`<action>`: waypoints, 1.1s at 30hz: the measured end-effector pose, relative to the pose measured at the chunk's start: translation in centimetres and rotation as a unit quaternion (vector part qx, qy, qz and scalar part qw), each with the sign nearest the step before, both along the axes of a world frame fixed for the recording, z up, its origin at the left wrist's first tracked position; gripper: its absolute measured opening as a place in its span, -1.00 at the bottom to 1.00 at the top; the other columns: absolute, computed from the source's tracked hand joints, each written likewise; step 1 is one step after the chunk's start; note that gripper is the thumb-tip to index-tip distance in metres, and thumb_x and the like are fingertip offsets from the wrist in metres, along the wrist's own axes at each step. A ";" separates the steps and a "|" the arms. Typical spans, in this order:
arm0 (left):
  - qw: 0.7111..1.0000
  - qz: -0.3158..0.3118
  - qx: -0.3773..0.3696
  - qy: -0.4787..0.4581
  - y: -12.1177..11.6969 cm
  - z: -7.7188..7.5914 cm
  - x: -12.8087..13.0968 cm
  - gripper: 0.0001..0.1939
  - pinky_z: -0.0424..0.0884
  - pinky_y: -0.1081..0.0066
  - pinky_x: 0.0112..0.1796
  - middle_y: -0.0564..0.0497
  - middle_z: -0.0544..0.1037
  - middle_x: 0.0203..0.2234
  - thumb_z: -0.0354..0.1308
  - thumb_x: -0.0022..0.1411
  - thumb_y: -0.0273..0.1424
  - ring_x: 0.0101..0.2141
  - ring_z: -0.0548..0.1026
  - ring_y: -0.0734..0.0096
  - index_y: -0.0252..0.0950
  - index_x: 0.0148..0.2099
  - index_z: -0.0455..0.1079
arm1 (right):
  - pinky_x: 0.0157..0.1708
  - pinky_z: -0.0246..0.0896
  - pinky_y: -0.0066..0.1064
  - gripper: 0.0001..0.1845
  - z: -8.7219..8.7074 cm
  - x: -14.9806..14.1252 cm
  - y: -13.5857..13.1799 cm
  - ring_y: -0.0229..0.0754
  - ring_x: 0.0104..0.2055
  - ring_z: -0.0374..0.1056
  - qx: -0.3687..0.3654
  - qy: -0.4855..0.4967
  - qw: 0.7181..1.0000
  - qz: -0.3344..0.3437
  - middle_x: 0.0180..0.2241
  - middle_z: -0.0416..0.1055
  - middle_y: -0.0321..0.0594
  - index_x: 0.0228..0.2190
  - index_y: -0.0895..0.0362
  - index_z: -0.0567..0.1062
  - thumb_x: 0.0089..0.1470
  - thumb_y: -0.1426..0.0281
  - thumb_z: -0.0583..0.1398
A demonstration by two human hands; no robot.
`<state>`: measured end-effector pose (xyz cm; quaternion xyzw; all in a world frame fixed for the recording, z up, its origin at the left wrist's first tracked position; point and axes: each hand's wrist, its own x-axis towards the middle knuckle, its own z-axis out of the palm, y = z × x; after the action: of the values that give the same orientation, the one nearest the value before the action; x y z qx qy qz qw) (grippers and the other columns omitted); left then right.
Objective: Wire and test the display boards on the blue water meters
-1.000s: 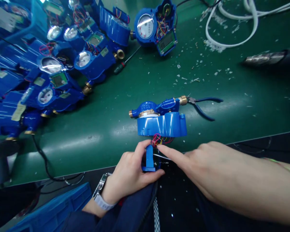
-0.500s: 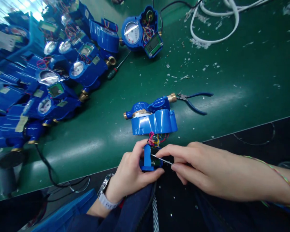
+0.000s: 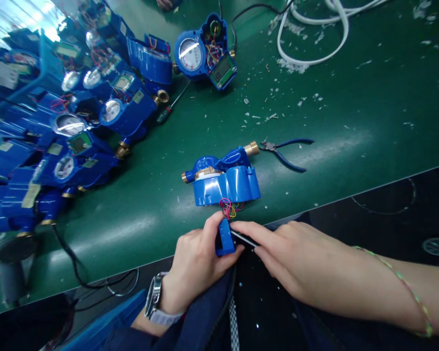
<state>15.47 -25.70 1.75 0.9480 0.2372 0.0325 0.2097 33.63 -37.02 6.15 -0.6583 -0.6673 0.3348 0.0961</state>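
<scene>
My left hand (image 3: 193, 265) is closed round a small blue plastic housing (image 3: 226, 240) just off the table's near edge. Red and yellow wires (image 3: 227, 206) run from it to a blue water meter (image 3: 227, 187), which lies on its side with brass ends showing. Between the fingertips of my right hand (image 3: 296, 256) is a thin silver metal tool (image 3: 244, 238); its tip meets the right side of the housing. The tool's exact kind cannot be made out, and my fingers hide part of the housing.
Blue-handled cutting pliers (image 3: 290, 157) lie right of the meter. Farther back are an opened water meter (image 3: 190, 54), a screwdriver (image 3: 164, 114) and a white cable (image 3: 310, 62). Several more meters (image 3: 129, 114) crowd the left. White scraps litter the green table (image 3: 369, 107).
The housing has turned in my left hand, so its dark inner side shows less. My right fingers have moved closer to it with the tool. The whole view has shifted slightly.
</scene>
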 end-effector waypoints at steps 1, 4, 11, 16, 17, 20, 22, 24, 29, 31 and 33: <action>1.000 0.001 -0.006 -0.001 -0.1 -0.1 0.1 -0.40 0.48 0.38 -0.51 -0.01 0.60 -0.43 0.20 0.21 -0.13 -0.50 0.61 0.23 -0.29 0.17 0.10 | -0.53 -0.09 -0.39 -0.40 -0.3 -0.4 -0.3 -0.14 -0.51 0.39 0.006 -0.033 0.999 0.004 -0.40 0.49 -0.19 0.20 0.17 0.24 0.12 0.55 0.08; 0.999 0.013 -0.050 -0.012 -0.2 -0.1 0.2 -0.40 0.50 0.37 -0.48 -0.02 0.61 -0.38 0.22 0.19 -0.16 -0.46 0.62 0.23 -0.27 0.16 0.09 | -0.52 -0.06 -0.36 -0.38 -0.9 -1.0 -0.8 -0.08 -0.51 0.41 0.026 -0.055 0.998 -0.006 -0.44 0.48 -0.19 0.26 0.18 0.17 0.16 0.52 0.06; 0.976 0.053 -0.212 -0.019 -0.1 0.0 0.2 -0.37 0.52 0.38 -0.40 0.02 0.60 -0.30 0.29 0.13 -0.22 -0.41 0.60 0.32 -0.20 0.16 0.10 | -0.47 0.14 -0.42 -0.47 -0.7 -0.2 -1.2 -0.19 -0.47 0.43 0.033 0.083 0.995 -0.052 -0.35 0.53 -0.23 0.21 0.10 0.24 0.23 0.53 -0.01; 0.969 0.067 -0.236 -0.024 -0.3 0.0 0.1 -0.36 0.47 0.41 -0.42 0.06 0.58 -0.34 0.32 0.10 -0.23 -0.42 0.57 0.33 -0.21 0.15 0.13 | -0.47 0.17 -0.36 -0.44 -0.9 -0.4 -1.0 -0.10 -0.46 0.45 0.056 0.061 0.996 -0.044 -0.30 0.55 -0.12 0.23 0.12 0.26 0.20 0.53 0.03; 0.966 0.069 -0.249 -0.028 -0.3 0.0 0.1 -0.36 0.46 0.41 -0.42 0.05 0.58 -0.34 0.33 0.10 -0.24 -0.42 0.57 0.34 -0.22 0.15 0.14 | -0.47 0.18 -0.35 -0.43 -1.0 -0.4 -0.9 -0.10 -0.46 0.45 0.059 0.070 0.995 -0.049 -0.28 0.55 -0.11 0.23 0.12 0.27 0.19 0.53 0.03; 0.949 0.065 -0.301 -0.065 -0.1 0.0 0.2 -0.38 0.46 0.43 -0.39 0.02 0.57 -0.27 0.32 0.10 -0.23 -0.36 0.57 0.33 -0.22 0.14 0.17 | -0.41 0.24 -0.36 -0.46 -1.4 -0.5 -0.7 -0.13 -0.40 0.47 0.058 0.154 0.982 -0.090 -0.24 0.56 -0.10 0.20 0.11 0.33 0.20 0.51 0.02; 0.935 0.054 -0.337 -0.102 0.1 -0.1 0.3 -0.39 0.47 0.43 -0.35 0.01 0.56 -0.23 0.31 0.12 -0.22 -0.30 0.56 0.31 -0.22 0.15 0.19 | -0.43 0.26 -0.41 -0.47 -1.6 -0.5 -0.5 -0.20 -0.46 0.43 0.036 0.243 0.962 -0.123 -0.37 0.54 -0.18 0.19 0.13 0.34 0.21 0.50 -0.01; 0.919 0.040 -0.369 -0.129 0.3 -0.2 0.3 -0.39 0.47 0.42 -0.31 0.00 0.55 -0.18 0.29 0.14 -0.22 -0.26 0.56 0.30 -0.21 0.18 0.18 | -0.55 0.20 -0.48 -0.46 -1.8 -0.6 -0.4 -0.29 -0.61 0.31 -0.016 0.341 0.927 -0.154 -0.60 0.41 -0.33 0.22 0.16 0.29 0.23 0.48 -0.03; 0.894 0.024 -0.419 -0.156 0.5 -0.8 0.3 -0.39 0.45 0.33 -0.07 -0.04 0.49 -0.01 0.27 0.17 -0.29 -0.09 0.52 0.25 -0.19 0.22 0.17 | -0.71 0.09 -0.55 -0.42 -2.2 -1.1 -0.3 -0.35 -0.73 0.13 -0.132 0.490 0.832 -0.224 -0.70 0.20 -0.48 0.29 0.19 0.14 0.26 0.42 -0.06; 0.886 0.030 -0.431 -0.166 0.4 -1.0 0.3 -0.40 0.43 0.31 -0.04 -0.05 0.49 0.00 0.27 0.17 -0.29 -0.07 0.51 0.23 -0.20 0.21 0.18 | -0.71 0.09 -0.55 -0.43 -2.4 -1.2 -0.3 -0.35 -0.73 0.14 -0.116 0.481 0.839 -0.228 -0.70 0.21 -0.47 0.28 0.18 0.16 0.26 0.42 -0.06; 0.877 0.034 -0.445 -0.175 0.4 -1.3 0.3 -0.40 0.44 0.32 -0.05 -0.04 0.50 -0.02 0.28 0.16 -0.30 -0.09 0.51 0.24 -0.19 0.21 0.19 | -0.71 0.09 -0.53 -0.44 -2.5 -1.2 -0.3 -0.34 -0.74 0.15 -0.067 0.445 0.867 -0.215 -0.72 0.22 -0.47 0.27 0.15 0.21 0.25 0.44 -0.05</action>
<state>15.76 -25.31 0.46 0.7245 0.2184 0.0964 0.6466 32.41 -37.33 3.64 -0.5712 -0.3719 0.6075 0.4080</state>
